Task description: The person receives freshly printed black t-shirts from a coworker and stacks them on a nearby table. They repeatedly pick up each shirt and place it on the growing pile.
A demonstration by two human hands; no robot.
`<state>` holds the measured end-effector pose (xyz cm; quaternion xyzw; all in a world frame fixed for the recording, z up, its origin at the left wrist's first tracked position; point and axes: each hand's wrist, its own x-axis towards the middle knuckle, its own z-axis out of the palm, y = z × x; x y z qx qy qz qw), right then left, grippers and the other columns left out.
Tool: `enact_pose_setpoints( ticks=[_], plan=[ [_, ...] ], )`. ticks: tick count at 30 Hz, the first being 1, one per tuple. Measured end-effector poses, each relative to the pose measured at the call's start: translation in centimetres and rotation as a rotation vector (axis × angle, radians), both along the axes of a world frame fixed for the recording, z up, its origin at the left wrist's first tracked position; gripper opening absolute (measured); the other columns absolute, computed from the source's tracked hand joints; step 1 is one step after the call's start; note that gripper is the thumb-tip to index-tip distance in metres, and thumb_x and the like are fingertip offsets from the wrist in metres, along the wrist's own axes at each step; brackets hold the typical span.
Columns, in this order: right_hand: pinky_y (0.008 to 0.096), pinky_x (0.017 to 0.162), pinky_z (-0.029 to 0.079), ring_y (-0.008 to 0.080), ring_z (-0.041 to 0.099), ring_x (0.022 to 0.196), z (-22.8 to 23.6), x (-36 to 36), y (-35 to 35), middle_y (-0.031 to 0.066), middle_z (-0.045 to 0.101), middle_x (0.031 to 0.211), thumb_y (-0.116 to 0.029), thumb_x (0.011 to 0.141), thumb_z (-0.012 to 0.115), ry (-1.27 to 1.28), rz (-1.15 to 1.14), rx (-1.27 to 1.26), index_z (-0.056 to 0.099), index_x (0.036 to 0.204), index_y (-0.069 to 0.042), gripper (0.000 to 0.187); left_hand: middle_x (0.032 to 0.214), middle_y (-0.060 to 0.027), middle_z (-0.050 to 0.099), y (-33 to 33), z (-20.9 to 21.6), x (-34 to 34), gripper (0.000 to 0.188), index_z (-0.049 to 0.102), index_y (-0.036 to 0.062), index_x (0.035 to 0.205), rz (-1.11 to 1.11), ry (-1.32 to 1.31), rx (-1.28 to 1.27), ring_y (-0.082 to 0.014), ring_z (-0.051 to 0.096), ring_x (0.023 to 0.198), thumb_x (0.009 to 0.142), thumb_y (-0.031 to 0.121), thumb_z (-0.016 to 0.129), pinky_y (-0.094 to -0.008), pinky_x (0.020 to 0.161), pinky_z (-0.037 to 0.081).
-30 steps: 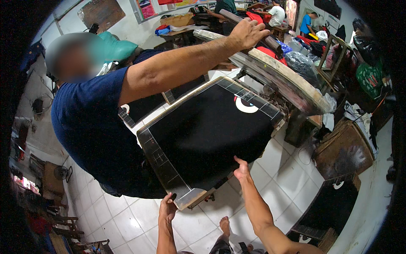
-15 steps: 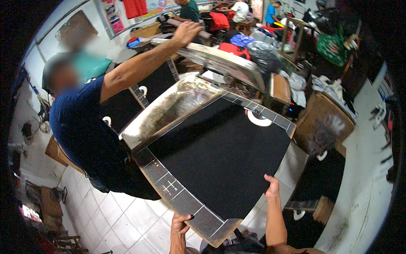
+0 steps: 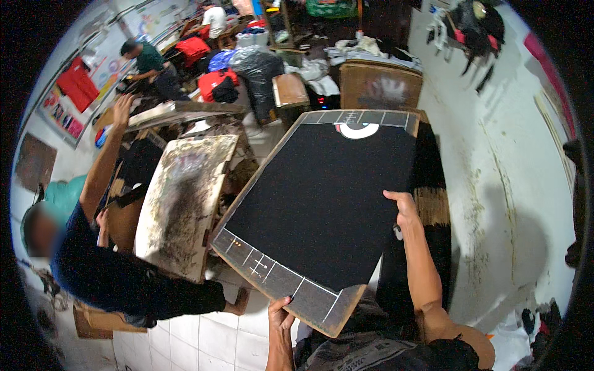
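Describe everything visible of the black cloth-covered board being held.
The black cloth-covered board is a flat panel with a matte, fabric-like black middle and worn, wood-like brown edges. Dark grey bands with white line markings cross its near and far ends; a white partial ring adjoins the far band. It is held raised, far end pointing away, the left hand at the near edge, the right hand at the right edge. Its underside is hidden.

Here's my dark top [image 3: 387,340], rumpled in folds, faded grey print [image 3: 346,355] across it, and both my forearms [image 3: 424,275] show bare, right down to my fingers [image 3: 401,199].
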<state>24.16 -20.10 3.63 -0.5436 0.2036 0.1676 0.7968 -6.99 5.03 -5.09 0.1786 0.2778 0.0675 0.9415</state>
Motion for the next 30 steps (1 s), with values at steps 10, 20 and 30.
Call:
enact_pose_setpoints(
  ticks=[10, 20, 30],
  plan=[
    [0.0330, 0.057, 0.044, 0.0184, 0.056, 0.063, -4.5, -5.1, 10.6, 0.0092, 0.058, 0.069, 0.008, 0.063, 0.061, -0.280, -0.181, -0.579, 0.057, 0.068, 0.007, 0.007, 0.108, -0.0117, 0.054, 12.1, -7.1, 5.5, 0.049, 0.044, 0.0026, 0.120, -0.795, 0.494, 0.805, -0.0220, 0.052, 0.090, 0.075, 0.019, 0.055, -0.0322, 0.078, 0.038],
    [0.0455, 0.054, 0.041, 0.0404, 0.054, 0.060, -14.3, -6.5, 5.2, 0.0231, 0.052, 0.059, -0.010, 0.060, 0.058, -0.438, 0.142, -1.358, 0.050, 0.058, 0.002, 0.015, 0.102, -0.0278, 0.054, -10.0, -4.4, 32.8, 0.069, 0.032, -0.0139, 0.121, -0.959, -0.144, 1.348, -0.0346, 0.055, 0.096, 0.069, 0.024, 0.059, -0.0377, 0.079, 0.045],
    [0.0447, 0.061, 0.045, 0.0366, 0.058, 0.065, -25.5, -18.8, -0.8, 0.0200, 0.058, 0.065, -0.013, 0.066, 0.057, -0.196, 0.466, -1.425, 0.056, 0.067, -0.001, 0.012, 0.078, -0.0266, 0.058, -17.2, -19.0, 21.8, 0.039, 0.047, -0.0116, 0.095, -1.170, 0.096, 1.387, -0.0390, 0.058, 0.079, 0.063, 0.011, 0.052, -0.0423, 0.072, 0.046]
  ],
)
